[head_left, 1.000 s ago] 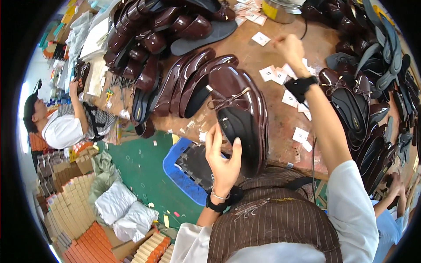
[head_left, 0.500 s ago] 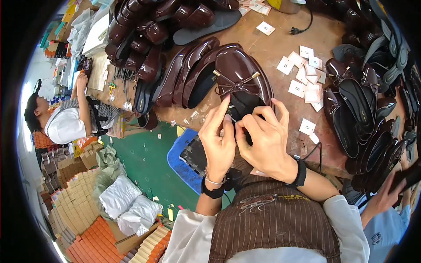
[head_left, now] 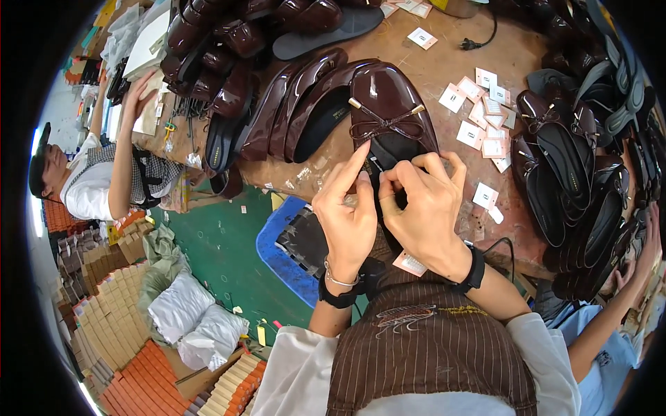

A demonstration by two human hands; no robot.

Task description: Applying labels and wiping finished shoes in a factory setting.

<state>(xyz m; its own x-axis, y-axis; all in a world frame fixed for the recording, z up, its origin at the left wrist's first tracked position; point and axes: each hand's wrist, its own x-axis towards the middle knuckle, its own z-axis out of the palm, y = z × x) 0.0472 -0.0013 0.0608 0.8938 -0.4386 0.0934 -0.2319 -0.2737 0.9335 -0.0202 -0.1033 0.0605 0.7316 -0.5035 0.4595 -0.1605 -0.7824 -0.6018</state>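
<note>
Your left hand (head_left: 347, 215) and your right hand (head_left: 423, 208) meet over the heel opening of a dark brown glossy flat shoe (head_left: 390, 114) that lies at the near edge of the wooden table (head_left: 416, 62), its toe away from you. Your left hand steadies the shoe with the index finger stretched along its rim, the other fingers curled. Your right hand is closed in a pinch with the thumb and fingertips at the dark insole; what it pinches is too small to tell, perhaps a small tag. More shoes of this colour (head_left: 298, 104) lie just beside on the left. Small white paper tags (head_left: 482, 118) are scattered on the right, near your reach. A blue crate (head_left: 277, 253) stands below the table.
</note>
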